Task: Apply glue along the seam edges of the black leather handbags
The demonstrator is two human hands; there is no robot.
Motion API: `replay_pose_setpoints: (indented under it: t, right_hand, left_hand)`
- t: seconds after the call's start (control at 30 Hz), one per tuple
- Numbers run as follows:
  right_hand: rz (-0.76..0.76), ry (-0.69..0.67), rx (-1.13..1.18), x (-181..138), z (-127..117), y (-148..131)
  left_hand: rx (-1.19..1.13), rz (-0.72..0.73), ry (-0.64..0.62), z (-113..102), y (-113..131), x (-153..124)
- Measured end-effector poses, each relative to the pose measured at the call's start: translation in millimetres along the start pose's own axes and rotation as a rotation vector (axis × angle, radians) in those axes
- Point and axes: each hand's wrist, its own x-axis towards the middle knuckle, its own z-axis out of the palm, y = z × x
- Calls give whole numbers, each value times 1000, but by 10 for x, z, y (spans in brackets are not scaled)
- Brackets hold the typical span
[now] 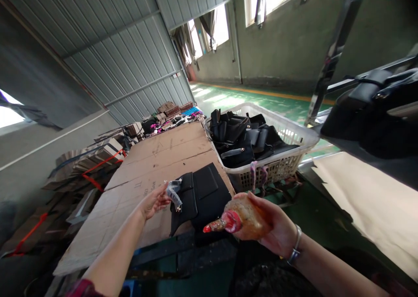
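My right hand (276, 227) is wrapped round a squeeze bottle (250, 218) of amber, sticky-looking stuff. The bottle lies tilted, its red collar and narrow red-tipped nozzle pointing left over the near edge of a black bag panel (209, 192). My left hand (156, 201) pinches the left side of a handle (175, 193) wrapped in clear plastic, with small metal fittings at its end. That handle sits on the flap at the left of the black panel. Underneath is a cardboard-covered table (137, 197). The bottle hides part of the panel's near corner.
A white plastic basket (281, 162) full of black bag pieces stands right of the table. Stacked boards (88, 162) with orange straps line the left. Various goods (176, 118) lie at the far end. Black bags (375, 105) and tan sheets (369, 201) are at right.
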Motion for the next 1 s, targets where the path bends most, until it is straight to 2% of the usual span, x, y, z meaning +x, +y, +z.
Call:
replay_pose_setpoints:
  t: [0.13, 0.27, 0.5, 0.67, 0.83, 0.93, 1.0]
  right_hand:
    - [-30, 4, 11, 11, 33, 23]
    - [-65, -48, 9, -1, 97, 24]
    - [-129, -22, -4, -52, 92, 14]
    - [-210, 88, 46, -238, -108, -122]
    - [-257, 259, 109, -590, -459, -347]
    - [-279, 347, 134, -766, -628, -394]
    - [-288, 426, 161, -842, -689, -382]
  left_hand:
    - [64, -4, -56, 73, 118, 153]
    - [80, 13, -62, 190, 172, 213]
    - [-103, 172, -52, 296, 229, 130]
    - [-276, 359, 20, 319, 359, -66]
    - [-456, 488, 190, 338, 616, -375]
    - [-469, 615, 266, 319, 741, -472]
    - [-422, 747, 295, 294, 720, -480]
